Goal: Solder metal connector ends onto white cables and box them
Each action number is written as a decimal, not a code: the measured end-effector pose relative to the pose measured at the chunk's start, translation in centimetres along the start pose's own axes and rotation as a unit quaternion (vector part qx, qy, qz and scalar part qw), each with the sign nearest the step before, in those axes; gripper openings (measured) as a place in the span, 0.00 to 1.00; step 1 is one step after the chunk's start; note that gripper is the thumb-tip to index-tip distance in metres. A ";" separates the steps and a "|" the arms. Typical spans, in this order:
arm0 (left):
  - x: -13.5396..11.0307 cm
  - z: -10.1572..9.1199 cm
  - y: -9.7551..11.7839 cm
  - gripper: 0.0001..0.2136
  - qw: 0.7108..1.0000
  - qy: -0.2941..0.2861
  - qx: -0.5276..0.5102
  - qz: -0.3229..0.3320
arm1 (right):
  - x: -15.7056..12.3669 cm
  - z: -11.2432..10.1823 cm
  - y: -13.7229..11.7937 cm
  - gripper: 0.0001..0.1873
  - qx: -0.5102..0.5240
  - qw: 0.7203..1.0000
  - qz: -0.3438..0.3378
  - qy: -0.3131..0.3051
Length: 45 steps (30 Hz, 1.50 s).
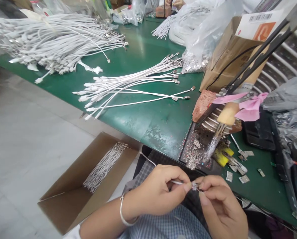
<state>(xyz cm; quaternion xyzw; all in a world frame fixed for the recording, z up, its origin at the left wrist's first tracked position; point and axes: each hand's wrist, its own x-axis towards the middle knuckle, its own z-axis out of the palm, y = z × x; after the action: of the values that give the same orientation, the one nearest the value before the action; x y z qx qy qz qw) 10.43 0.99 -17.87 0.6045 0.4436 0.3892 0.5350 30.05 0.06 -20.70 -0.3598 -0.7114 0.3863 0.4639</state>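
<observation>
My left hand (160, 191), a bangle on its wrist, pinches a thin white cable (176, 182) close to its end. The cable's other end sticks out behind that hand above my lap. Between the fingertips of both hands is a small shiny connector (194, 186) at the cable's tip; its details are too small to make out. My right hand (220, 204) closes thumb and fingers on this connector from the right. Both hands are over my lap, just in front of the green table's edge. Beyond them on the table lies a loose batch of white cables (136, 79) with metal plugs.
A large bundle of white cables (53, 43) covers the table's far left. A soldering iron (222, 122) with a pink ribbon slants over a dark tray (188, 146) of solder bits. Small metal shells (244, 179) lie to its right. An open cardboard box (63, 212) stands low at left.
</observation>
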 end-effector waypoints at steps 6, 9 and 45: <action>0.6 0.1 -0.1 0.06 0.999 0.039 0.017 0.023 | 1.8 0.1 -0.8 0.11 -0.093 0.993 -0.058 0.048; 1.0 0.2 0.1 0.07 0.999 0.042 0.021 0.024 | 2.4 -0.1 -0.8 0.10 -0.129 0.988 -0.076 0.046; 2.3 0.3 0.9 0.04 0.962 0.128 0.149 0.191 | 4.4 -0.7 -1.2 0.08 -0.200 0.970 -0.125 0.063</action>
<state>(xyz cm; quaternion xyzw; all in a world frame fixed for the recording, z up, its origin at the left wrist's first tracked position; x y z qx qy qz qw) 11.52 3.10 -16.98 0.6960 0.4381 0.4875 0.2932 29.18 3.57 -17.76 -0.3770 -0.7831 0.1518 0.4707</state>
